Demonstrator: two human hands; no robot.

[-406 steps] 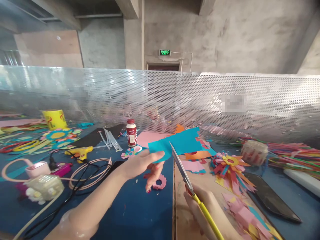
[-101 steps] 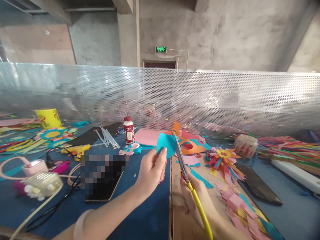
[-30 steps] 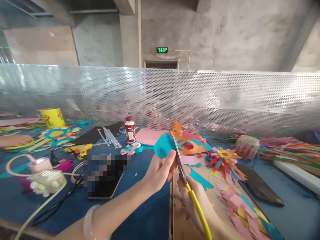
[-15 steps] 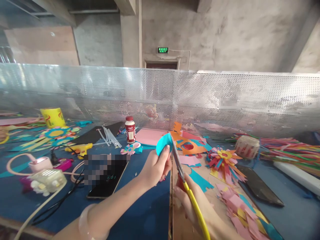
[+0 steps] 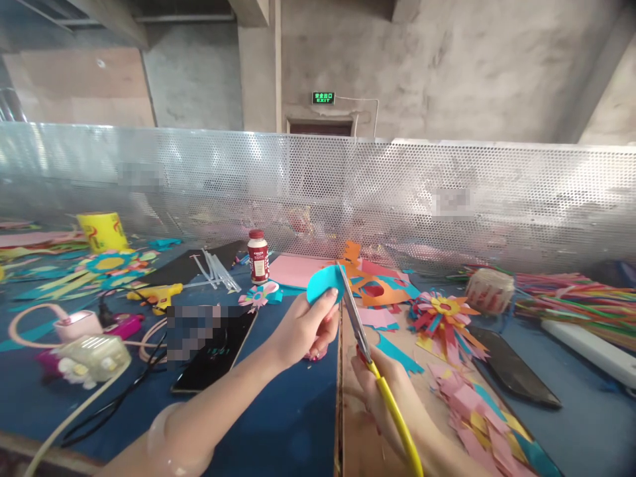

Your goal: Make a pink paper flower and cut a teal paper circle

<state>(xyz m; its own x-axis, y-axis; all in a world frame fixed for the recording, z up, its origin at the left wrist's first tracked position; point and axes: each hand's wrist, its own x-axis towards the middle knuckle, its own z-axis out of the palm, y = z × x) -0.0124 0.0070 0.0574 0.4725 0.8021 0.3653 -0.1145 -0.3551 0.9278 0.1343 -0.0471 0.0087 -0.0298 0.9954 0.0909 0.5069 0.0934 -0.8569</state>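
Pinched between the thumb and fingers of my left hand (image 5: 311, 324) is a round piece of blue paper (image 5: 322, 283), held up over the table. My right hand (image 5: 387, 391) grips yellow-handled scissors (image 5: 358, 328), whose blades point up and away from me. The blade tips lie at the paper's right edge. Cut orange paper (image 5: 375, 286) and a pointed blue paper scrap (image 5: 397, 352) lie behind and beside the scissors. To their right rests a layered paper flower (image 5: 444, 317).
A red-labelled bottle (image 5: 258, 257) stands behind my left hand. Left are a phone (image 5: 218, 351), a yellow glue gun (image 5: 159, 295), glue sticks (image 5: 216, 270) and cables. Right lie another phone (image 5: 517, 371), pink paper strips (image 5: 467, 407) and coloured stems (image 5: 581, 298). A perforated metal screen (image 5: 318, 192) borders the back.
The blue paper has turned slightly in my left hand and shifted a little left. My right hand and the scissors have shifted slightly right.
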